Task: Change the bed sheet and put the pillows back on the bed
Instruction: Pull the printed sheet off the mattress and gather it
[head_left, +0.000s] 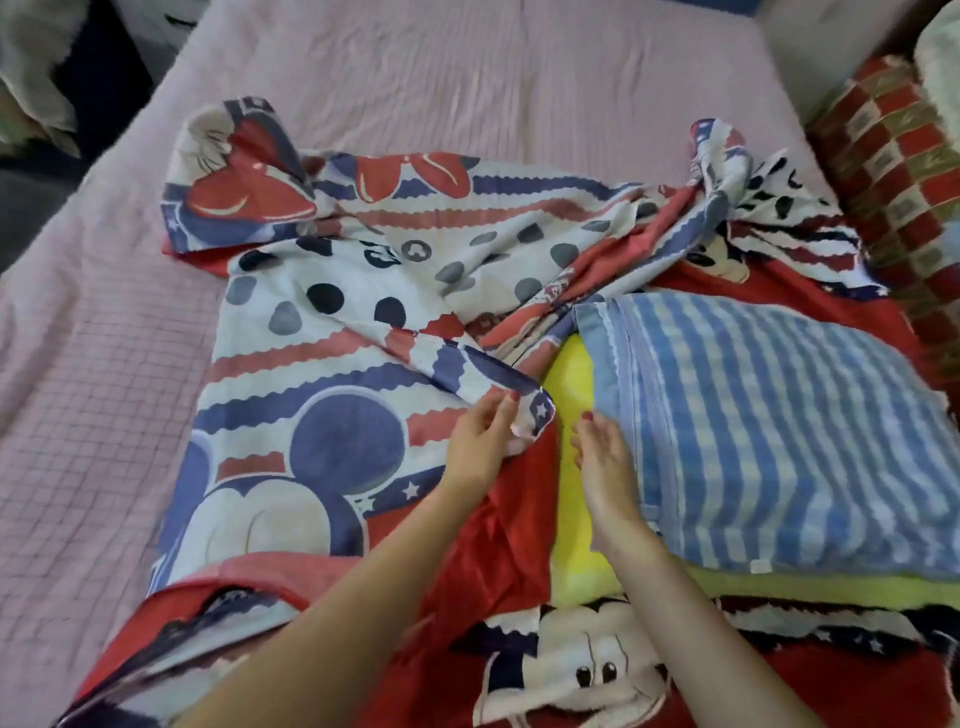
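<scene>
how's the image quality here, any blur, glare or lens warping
Head view: soft, even light, no glare or hard shadows. Slight motion blur on the left hand and right hand; the sheet print stays readable. Wide-angle bending curves the mattress edges, and the corners go dark and smeared.

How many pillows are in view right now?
2: the blue checked pillow lies on the cartoon-print sheet at right; the red checked pillow sits beyond it, far right. Others may be hidden.
</scene>
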